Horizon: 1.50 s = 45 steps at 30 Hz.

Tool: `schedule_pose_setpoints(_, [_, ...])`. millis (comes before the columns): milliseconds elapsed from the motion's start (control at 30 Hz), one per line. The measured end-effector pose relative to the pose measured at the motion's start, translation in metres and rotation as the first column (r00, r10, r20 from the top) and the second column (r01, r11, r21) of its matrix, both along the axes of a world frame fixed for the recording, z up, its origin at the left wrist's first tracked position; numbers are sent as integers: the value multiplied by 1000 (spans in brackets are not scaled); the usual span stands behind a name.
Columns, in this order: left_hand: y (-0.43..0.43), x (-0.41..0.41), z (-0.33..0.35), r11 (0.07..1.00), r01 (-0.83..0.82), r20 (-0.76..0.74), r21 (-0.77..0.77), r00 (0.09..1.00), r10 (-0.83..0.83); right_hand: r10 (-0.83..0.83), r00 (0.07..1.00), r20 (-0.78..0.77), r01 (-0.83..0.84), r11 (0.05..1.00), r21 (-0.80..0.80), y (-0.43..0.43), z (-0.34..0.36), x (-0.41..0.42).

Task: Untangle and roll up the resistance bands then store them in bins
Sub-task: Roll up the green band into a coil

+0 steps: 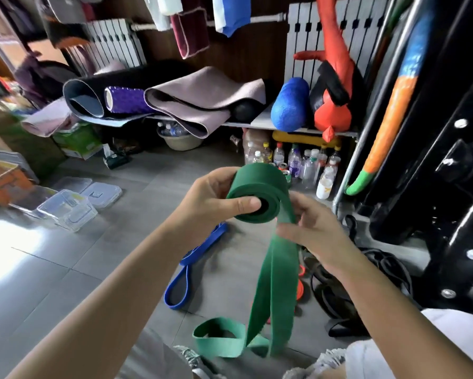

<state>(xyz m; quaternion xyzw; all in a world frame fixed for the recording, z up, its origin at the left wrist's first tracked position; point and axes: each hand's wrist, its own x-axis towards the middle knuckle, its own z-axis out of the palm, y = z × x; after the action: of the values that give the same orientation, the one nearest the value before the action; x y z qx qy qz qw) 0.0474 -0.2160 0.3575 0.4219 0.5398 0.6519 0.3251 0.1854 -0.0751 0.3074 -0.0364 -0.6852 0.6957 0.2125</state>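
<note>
Clasping rolled green band [257, 181] — left hand [210, 198]

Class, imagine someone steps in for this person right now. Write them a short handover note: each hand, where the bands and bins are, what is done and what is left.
The left hand grips the rolled part of the green band, thumb across its core.
The right hand holds the loose tail just below the roll.
Done: green band partly rolled; the rest hangs down, its end looped low.
The blue band lies unrolled on the floor; the black bands are heaped at right, with an orange band beside them.
The clear bins sit on the floor at left.
Left: finish the green roll, bin it, then the others.
</note>
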Motion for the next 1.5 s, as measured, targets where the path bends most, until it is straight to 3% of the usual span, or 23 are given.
schedule_pose_setpoints(167, [3,5,-14,999,-28,48,-44,998,30,5,1000,26,-6,999,52,12,9,-2])
schedule_pose_setpoints(333, [5,18,-42,998,41,370,40,927,-53,-42,999,-13,42,999,-31,0,-9,-4])
schedule_pose_setpoints(400, [3,23,-54,999,44,447,26,893,-51,-100,995,-14,100,995,13,-3,-16,-4])
schedule_pose_setpoints(433, [1,23,-57,998,34,407,-47,913,-12,-111,994,4,111,992,52,-4,-18,-2])
schedule_pose_setpoints(467, [-2,20,-55,987,7,258,-159,966,35,-115,993,38,111,989,95,-3,-20,-1])
schedule_pose_setpoints(500, [-5,16,-52,955,-51,-1,-293,999,54,-121,989,89,107,983,149,-2,-23,1])
schedule_pose_setpoints(567, [-10,5,-45,838,-210,-485,-503,871,-73,-143,967,209,73,947,312,0,-27,2])
schedule_pose_setpoints(600, [-11,2,-42,791,-251,-611,-557,769,-186,-150,955,256,36,915,401,-1,-28,2])
schedule_pose_setpoints(667, [-10,3,-38,743,-266,-707,-614,603,-368,-162,937,310,-28,850,526,-7,-31,0])
schedule_pose_setpoints(767, [-8,8,-41,730,-288,-734,-620,541,-410,-142,932,332,-44,868,494,-15,-38,-1])
schedule_pose_setpoints(933, [-14,4,-41,790,-200,-618,-580,740,-266,-56,965,256,-10,968,250,-17,-46,7])
schedule_pose_setpoints(1133, [-27,-2,-34,939,-170,-354,-300,934,56,52,977,209,-75,991,107,-14,-51,12])
schedule_pose_setpoints(1267, [-24,-3,-21,984,-113,-168,-140,982,89,61,993,103,-60,998,-14,-5,-34,6])
schedule_pose_setpoints(1500, [-5,6,-23,985,-158,46,-68,986,161,-28,1000,12,27,999,37,-1,-13,-9])
